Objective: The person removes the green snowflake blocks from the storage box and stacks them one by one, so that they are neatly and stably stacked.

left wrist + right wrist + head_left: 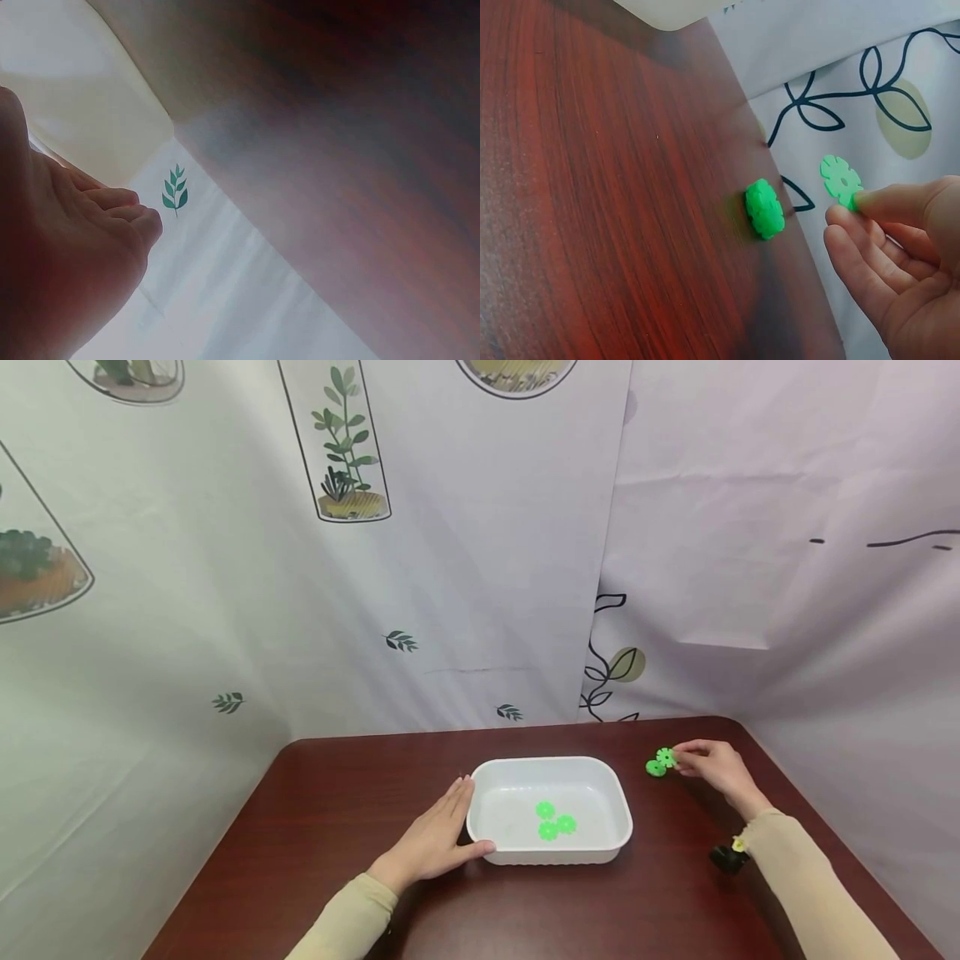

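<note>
A green notched plastic disc is pinched between the thumb and fingertips of my right hand, raised over the table's far right part. Just below it, a small stack of the same green discs lies on the wood. My left hand rests against the left side of a white rectangular basin, fingers straight along the wall and thumb at the front rim. Inside the basin lie three green discs, close together on its floor. In the left wrist view only my left hand shows, without the basin.
The dark red wooden table has rounded far corners. Behind it and at both sides hangs a pale printed cloth. A small black object with a yellow piece lies by my right sleeve.
</note>
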Demonstrator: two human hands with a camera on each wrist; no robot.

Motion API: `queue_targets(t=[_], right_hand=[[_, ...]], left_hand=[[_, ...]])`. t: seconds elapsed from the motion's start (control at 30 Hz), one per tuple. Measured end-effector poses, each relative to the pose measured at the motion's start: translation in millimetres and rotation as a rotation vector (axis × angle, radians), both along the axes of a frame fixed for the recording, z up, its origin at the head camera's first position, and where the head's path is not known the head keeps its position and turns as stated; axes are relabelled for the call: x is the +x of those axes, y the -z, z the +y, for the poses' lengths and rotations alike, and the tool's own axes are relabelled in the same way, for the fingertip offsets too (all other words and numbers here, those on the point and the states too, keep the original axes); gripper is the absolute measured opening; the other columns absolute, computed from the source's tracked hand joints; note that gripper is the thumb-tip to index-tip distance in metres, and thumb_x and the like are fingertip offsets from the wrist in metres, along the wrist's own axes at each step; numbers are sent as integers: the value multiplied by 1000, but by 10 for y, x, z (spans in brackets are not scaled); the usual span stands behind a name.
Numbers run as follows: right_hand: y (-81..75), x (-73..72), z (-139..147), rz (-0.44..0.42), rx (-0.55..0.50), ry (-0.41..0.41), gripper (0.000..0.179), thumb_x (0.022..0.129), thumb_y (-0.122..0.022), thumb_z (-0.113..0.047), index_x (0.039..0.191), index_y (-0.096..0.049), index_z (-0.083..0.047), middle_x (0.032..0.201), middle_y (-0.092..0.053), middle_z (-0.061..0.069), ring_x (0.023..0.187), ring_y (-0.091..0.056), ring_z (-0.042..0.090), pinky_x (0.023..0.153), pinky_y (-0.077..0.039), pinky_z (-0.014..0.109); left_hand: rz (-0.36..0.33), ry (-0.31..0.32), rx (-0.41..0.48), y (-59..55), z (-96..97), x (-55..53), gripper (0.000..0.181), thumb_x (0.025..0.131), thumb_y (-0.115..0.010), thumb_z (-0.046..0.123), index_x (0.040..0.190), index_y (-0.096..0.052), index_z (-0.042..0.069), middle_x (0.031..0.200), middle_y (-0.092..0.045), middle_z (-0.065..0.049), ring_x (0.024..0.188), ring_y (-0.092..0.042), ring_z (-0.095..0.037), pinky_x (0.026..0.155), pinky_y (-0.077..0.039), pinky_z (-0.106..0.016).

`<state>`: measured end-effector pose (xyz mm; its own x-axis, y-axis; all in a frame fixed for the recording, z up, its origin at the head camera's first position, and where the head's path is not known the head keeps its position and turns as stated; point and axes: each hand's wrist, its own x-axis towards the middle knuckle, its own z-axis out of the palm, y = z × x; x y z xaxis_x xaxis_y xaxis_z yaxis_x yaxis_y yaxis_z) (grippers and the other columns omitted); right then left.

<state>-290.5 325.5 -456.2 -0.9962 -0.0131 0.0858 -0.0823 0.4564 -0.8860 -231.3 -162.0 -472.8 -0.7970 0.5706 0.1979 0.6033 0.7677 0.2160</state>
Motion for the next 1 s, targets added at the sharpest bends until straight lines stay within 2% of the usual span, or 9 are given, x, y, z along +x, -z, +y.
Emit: queue_targets(t=[0.2,0.4,0.63,1.0], right_hand=[[24,16,25,0,2,10,35,100,-62,-10,122,-61,18,110,-70,26,88,-74,24,78,-60,36],[21,-59,-21,5,-1,-22,35,100,-64,-10,119,-62,18,109,-70,27,91,-73,29,78,-60,37],[55,-117,-29,-7,29,-15,31,99,-63,-6,118,-62,19,105,-70,26,88,-73,29,75,-60,34],[99,-182,-107,-52,36,-18,29,98,-62,-2,116,-63,21,102,-71,26,84,-73,25,72,-60,33]], left_hand=[[-1,8,-9,12,30,-32,104,94,-48,72,156,-24,-7,162,-25,-24,151,-23,-35,117,-29,-45],[-34,-24,-3,-5,8,5,105,93,-49,73,157,-24,-6,164,-23,-20,152,-21,-33,117,-30,-45],[-16,-9,4,3,19,-21,104,94,-48,72,156,-24,-7,163,-24,-22,151,-22,-34,117,-30,-46],[-33,-18,3,-7,7,-21,104,93,-49,72,157,-22,-5,164,-22,-20,152,-21,-34,117,-30,-45]])
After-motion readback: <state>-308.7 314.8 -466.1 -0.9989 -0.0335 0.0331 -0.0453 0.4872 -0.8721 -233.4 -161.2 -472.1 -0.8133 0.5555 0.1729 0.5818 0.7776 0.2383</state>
